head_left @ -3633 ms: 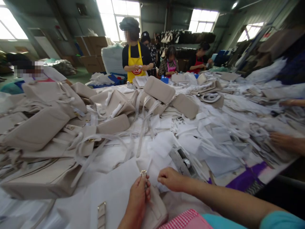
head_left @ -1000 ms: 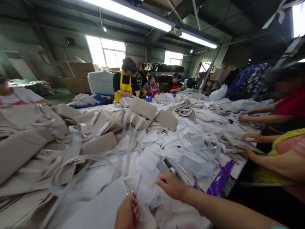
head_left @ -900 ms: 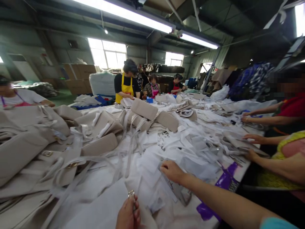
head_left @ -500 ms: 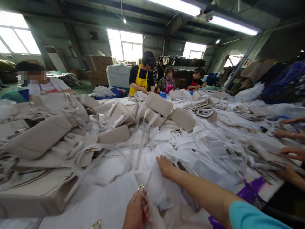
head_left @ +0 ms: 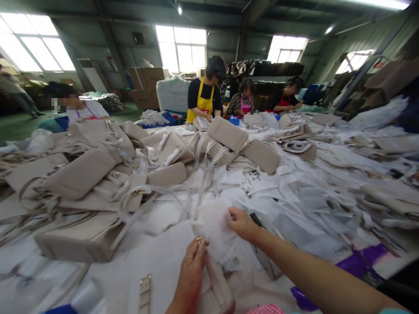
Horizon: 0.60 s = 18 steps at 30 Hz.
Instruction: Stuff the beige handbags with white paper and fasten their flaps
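Note:
My left hand (head_left: 190,274) is closed on a beige bag strap (head_left: 216,285), pinching it just below its gold metal buckle (head_left: 200,240), which stands up at my fingertips. My right hand (head_left: 240,223) reaches forward and pinches a thin white sheet of wrapping paper (head_left: 214,226) lifted off the pile just beyond the buckle. A second strap end with a metal buckle (head_left: 144,292) lies flat on the white covering to the left of my left hand.
Beige handbags (head_left: 81,174) and loose straps are heaped on the left and middle of the long table. White paper pieces (head_left: 294,196) cover the right side. Several people in aprons (head_left: 203,98) work at the far end, one more at the left.
My right hand reached out over the paper pile, closed on a white sheet and drew it back toward the buckle. My left hand kept its hold on the strap. The view swung left and down.

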Tool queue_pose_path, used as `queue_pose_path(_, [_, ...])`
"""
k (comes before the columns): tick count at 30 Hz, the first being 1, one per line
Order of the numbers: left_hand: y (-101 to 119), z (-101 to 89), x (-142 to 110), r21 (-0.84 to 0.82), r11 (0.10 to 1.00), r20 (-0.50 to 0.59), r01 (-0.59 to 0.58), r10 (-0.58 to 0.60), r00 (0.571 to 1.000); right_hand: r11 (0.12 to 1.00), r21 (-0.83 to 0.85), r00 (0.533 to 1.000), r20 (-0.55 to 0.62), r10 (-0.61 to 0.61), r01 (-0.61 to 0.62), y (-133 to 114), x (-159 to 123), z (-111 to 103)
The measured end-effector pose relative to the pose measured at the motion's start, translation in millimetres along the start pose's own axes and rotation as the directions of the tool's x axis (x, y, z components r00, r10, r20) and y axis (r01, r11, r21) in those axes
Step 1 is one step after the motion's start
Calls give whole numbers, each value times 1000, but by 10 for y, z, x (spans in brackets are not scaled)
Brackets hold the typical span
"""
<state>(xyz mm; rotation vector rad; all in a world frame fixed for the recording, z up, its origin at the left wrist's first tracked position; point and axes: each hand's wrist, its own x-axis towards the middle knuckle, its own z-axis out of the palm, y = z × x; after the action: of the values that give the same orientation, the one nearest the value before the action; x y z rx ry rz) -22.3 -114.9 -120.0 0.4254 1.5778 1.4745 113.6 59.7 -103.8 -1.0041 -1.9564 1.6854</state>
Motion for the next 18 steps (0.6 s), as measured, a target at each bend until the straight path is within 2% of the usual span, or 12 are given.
queue_pose_path(1, [18, -1, -6, 60, 997, -8, -51, 51, 999, 981, 186, 994, 101, 32, -51, 54, -88, 136])
queue_pose_path(3, [42, -3, -13, 159, 981, 6, -110, 111, 994, 910, 385, 965, 257, 54, -154, 152, -249, 388])
queue_pose_path(5, [46, -7, -12, 205, 970, 16, -133, 132, 991, 872, 451, 949, 312, 46, -191, 219, -362, 568])
queue_pose_path(7, [39, -14, -8, 178, 975, -3, -134, 137, 991, 868, 454, 949, 311, 54, -199, 255, -419, 661])
queue_pose_path(11, [42, -24, -7, 67, 993, -61, -97, 102, 993, 877, 439, 946, 321, 52, -197, 281, -433, 672])
queue_pose_path(15, [114, -7, -37, 58, 993, -159, -107, 115, 981, 840, 449, 890, 448, 84, -305, 254, -386, 574])
queue_pose_path(18, [177, 37, -76, 76, 988, -165, -135, 146, 975, 832, 427, 875, 466, 133, -354, 162, -272, 508])
